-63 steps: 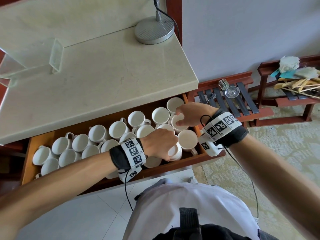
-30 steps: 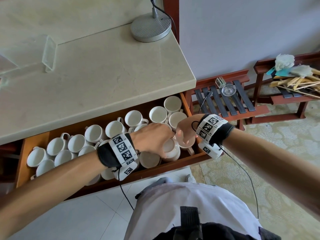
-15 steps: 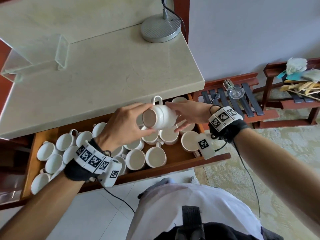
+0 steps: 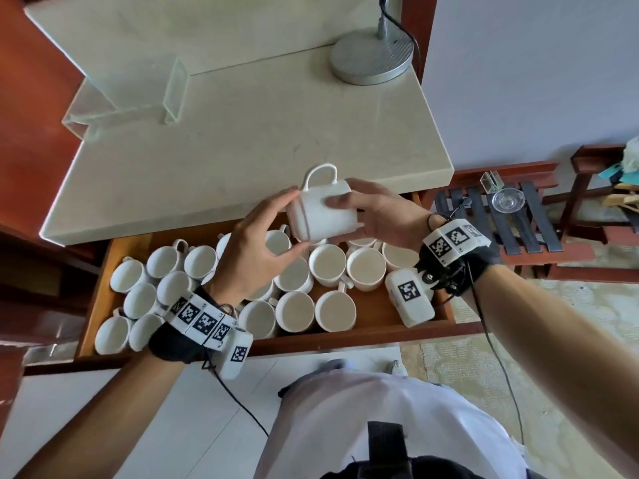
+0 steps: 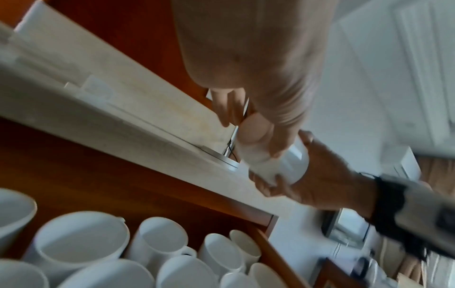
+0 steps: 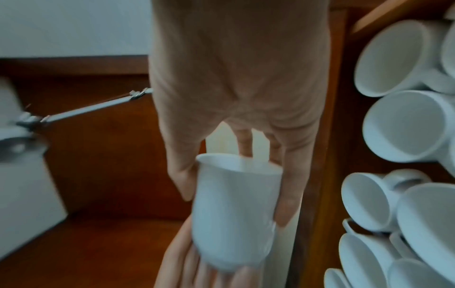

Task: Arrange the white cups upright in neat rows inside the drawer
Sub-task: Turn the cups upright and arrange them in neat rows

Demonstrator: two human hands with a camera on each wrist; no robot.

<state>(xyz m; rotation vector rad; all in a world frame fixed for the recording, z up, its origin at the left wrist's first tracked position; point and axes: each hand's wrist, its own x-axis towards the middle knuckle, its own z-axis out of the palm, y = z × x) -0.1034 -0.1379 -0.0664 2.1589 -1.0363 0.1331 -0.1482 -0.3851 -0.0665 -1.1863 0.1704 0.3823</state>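
Head view: white cup (image 4: pixel 323 212) lies on its side above the open drawer (image 4: pixel 377 307), handle up, gripped between left hand (image 4: pixel 254 252) and right hand (image 4: pixel 382 216), in front of the counter (image 4: pixel 242 133). Other cups (image 4: pixel 328 264) stand upright in the drawer.

Left wrist view: both grips curl round the cup, blurred.

Right wrist view: right fingers (image 6: pixel 289 194) wrap its wall; left fingertips touch its base.

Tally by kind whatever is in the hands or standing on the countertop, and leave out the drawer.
White ceramic cup, held between left hand and right hand: 1
Round silver metal lamp base: 1
Clear acrylic stand: 1
Total: 3
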